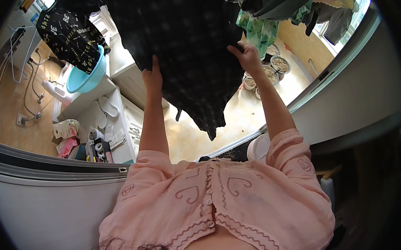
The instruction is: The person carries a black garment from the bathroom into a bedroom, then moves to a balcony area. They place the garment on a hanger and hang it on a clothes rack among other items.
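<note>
Hands raised, left hand (pixel 152 77) and right hand (pixel 248 57) each pinching hem of dark garment (pixel 192 45) hanging overhead above floor (pixel 238 113); soft, light, limp, likely best gripped at edges.

Bright daylight floods in from the windows (pixel 352 15) at the top, washing them out to white and leaving glare on the tan floor (pixel 238 113). The dark hanging garment (pixel 192 45) is underexposed. Fisheye distortion bends straight edges, and black vignetting rings the corners. The lower right is dim and blurred.
</note>
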Demonstrator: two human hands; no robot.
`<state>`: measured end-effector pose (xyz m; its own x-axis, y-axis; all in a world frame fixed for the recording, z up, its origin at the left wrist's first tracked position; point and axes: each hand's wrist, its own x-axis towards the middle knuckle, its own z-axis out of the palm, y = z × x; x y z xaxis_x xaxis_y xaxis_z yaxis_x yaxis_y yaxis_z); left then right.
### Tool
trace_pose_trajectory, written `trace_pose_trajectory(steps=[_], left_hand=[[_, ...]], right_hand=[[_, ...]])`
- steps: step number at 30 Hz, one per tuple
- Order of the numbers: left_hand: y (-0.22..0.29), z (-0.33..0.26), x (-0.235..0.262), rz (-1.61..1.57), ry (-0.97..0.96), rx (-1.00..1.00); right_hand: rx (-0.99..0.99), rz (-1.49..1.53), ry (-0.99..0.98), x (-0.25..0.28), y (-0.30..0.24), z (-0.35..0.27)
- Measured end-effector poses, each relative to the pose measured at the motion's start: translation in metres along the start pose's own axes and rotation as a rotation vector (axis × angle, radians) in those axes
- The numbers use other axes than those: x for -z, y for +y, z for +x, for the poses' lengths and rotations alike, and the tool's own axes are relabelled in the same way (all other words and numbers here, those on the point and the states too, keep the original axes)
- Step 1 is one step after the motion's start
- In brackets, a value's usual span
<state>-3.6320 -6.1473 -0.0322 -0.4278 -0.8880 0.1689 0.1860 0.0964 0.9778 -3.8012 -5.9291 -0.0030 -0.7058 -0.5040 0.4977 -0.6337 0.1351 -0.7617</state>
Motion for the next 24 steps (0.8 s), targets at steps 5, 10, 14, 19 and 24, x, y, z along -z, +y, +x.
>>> trace_pose_trajectory(steps=[5, 10, 14, 19, 24], left_hand=[[-0.002, -0.013, 0.003, 0.123, -0.005, 0.164], [-0.008, -0.023, -0.002, -0.009, 0.052, 0.086], [-0.036, -0.016, 0.005, 0.337, 0.382, -0.284], [0.005, -0.099, -0.039, 0.252, 0.025, -0.355], [0.002, -0.107, -0.054, 0.211, -0.271, -0.255]], right_hand=[[-0.284, 0.549, -0.163, 0.007, -0.001, -0.023], [-0.366, 0.708, -0.403, 0.022, 0.037, -0.031], [-0.368, 0.934, -0.444, 0.019, -0.011, -0.045], [-0.277, 0.978, -0.532, 0.001, -0.013, -0.057], [-0.431, 1.28, -0.53, -0.001, -0.016, -0.061]])
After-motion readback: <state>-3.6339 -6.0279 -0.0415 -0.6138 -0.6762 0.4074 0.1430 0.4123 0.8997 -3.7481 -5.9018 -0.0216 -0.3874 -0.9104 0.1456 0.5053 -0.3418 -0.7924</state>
